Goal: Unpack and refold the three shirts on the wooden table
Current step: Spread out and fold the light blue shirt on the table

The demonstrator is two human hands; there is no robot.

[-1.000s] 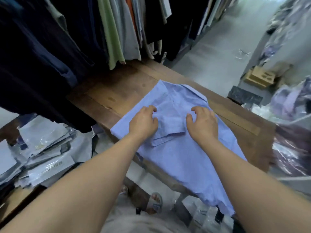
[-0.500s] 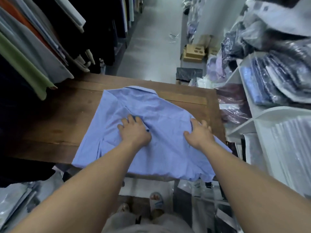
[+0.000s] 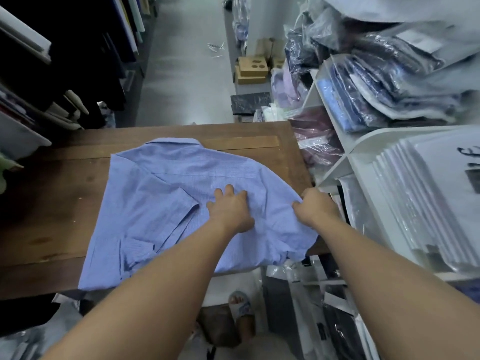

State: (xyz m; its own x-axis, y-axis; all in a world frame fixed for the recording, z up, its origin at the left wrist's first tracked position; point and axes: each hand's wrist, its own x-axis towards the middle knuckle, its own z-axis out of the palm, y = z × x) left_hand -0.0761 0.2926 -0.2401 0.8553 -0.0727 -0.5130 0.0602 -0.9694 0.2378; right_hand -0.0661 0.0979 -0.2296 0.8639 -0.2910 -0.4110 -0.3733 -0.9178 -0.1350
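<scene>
The blue shirt (image 3: 166, 183) lies spread on the surface (image 3: 49, 203), its collar beyond both hands. The left hand (image 3: 230, 211) presses flat on its middle. The right hand (image 3: 315, 207) pinches its side edge. I think that edge folds toward the left hand next. A white shelf (image 3: 335, 170) stands close outside the right hand.

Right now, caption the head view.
Left hand presses blue shirt on wooden table while right hand grips its right edge.
</scene>
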